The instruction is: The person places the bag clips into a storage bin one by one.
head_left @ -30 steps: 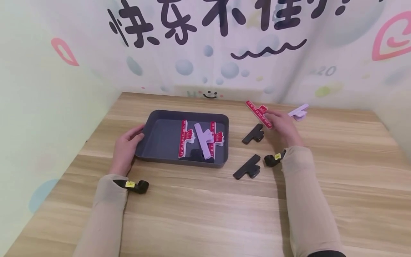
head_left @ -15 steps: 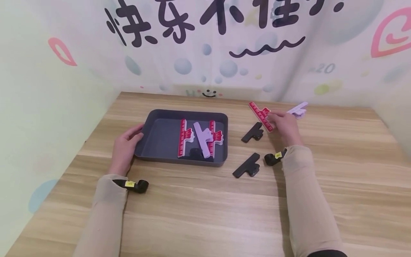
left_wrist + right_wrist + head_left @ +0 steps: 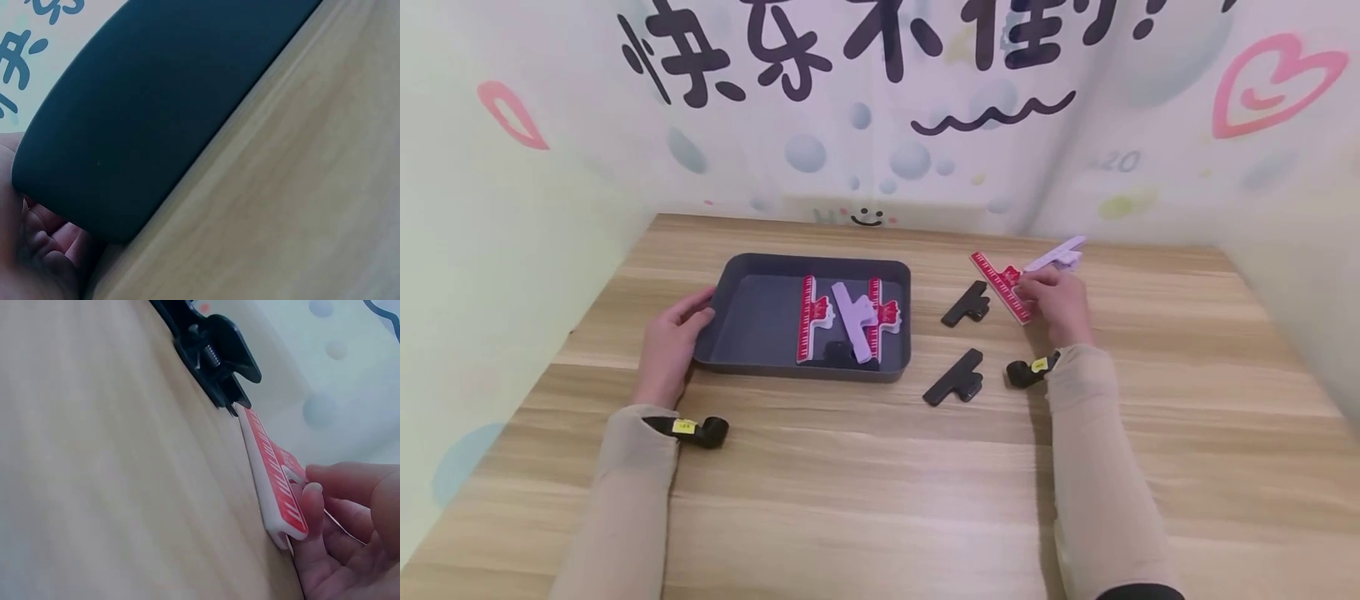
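Note:
My left hand (image 3: 668, 346) grips the left end of a dark grey tray (image 3: 752, 321), thumb at the rim; in the left wrist view curled fingers (image 3: 50, 240) show beside the tray's outer wall (image 3: 144, 125). Between thumb and fingers, my right hand (image 3: 1062, 304) pinches the handle of a red and white clip (image 3: 998, 286) with a piano-key pattern. That clip's long edge (image 3: 275, 481) is close over the tabletop in the right wrist view. Inside the tray lie a red clip (image 3: 807, 325), a lilac clip (image 3: 852, 321) overlapping another red clip (image 3: 889, 315), and a partly covered black clip (image 3: 837, 351).
Two black clips, a far one (image 3: 964, 305) and a nearer one (image 3: 955, 379), lie on the wooden table (image 3: 850, 500) between tray and right hand. Behind the right hand is a lilac clip (image 3: 1057, 252). A printed wall hanging (image 3: 820, 179) borders the table's back edge.
My right hand has brought the red clip slightly nearer to me and to the right, relative to the tray. The head view has turned a little right. My left hand stays on the tray.

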{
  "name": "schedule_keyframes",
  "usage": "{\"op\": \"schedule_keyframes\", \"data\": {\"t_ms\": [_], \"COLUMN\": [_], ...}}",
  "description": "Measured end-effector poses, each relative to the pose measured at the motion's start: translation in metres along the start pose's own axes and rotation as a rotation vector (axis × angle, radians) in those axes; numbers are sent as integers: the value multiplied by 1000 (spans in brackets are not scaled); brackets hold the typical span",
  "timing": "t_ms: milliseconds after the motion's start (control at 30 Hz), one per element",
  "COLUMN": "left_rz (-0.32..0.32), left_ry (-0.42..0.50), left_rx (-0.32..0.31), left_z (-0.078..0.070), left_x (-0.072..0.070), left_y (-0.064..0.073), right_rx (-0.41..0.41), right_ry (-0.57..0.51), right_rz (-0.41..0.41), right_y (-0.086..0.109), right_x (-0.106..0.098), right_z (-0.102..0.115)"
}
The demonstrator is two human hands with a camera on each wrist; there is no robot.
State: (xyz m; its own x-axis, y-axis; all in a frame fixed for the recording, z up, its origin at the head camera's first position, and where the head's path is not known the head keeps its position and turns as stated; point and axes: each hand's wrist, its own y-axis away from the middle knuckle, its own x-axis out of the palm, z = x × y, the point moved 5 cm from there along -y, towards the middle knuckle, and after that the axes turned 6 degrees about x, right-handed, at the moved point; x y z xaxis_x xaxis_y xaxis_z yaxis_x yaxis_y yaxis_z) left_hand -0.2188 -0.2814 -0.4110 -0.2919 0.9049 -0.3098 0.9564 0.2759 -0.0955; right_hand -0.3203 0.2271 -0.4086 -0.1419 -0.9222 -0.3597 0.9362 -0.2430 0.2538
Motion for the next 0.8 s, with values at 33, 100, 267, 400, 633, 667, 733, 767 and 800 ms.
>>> {"op": "schedule_keyframes", "data": {"t_ms": [33,100,267,400,633,667,733,767,800], "left_rz": [-1,-10,-11,-6,-10,-6,3,7,11], "left_ry": [-5,-11,-8,-7,-13,-12,-15,-11,-9], "left_rx": [1,0,-5,0,8,7,6,4,3], "left_z": [0,0,0,-1,1,1,1,1,1], "left_x": [-1,-3,-6,-7,-4,-4,-2,0,1], "left_y": [0,0,1,0,-1,-1,-2,-2,-2], "right_rx": [-5,5,35,39,15,9,-5,-13,-20], "right_ry": [4,-20,-48,-9,22,29,58,74,91], "right_rz": [7,18,44,68,94,96,97,97,97], "right_y": [1,1,3,5,9,9,9,10,10], "right_x": [1,3,4,4,3,3,2,1,1], "right_z": [-1,-3,-8,-9,-6,-6,-6,-6,-6]}}
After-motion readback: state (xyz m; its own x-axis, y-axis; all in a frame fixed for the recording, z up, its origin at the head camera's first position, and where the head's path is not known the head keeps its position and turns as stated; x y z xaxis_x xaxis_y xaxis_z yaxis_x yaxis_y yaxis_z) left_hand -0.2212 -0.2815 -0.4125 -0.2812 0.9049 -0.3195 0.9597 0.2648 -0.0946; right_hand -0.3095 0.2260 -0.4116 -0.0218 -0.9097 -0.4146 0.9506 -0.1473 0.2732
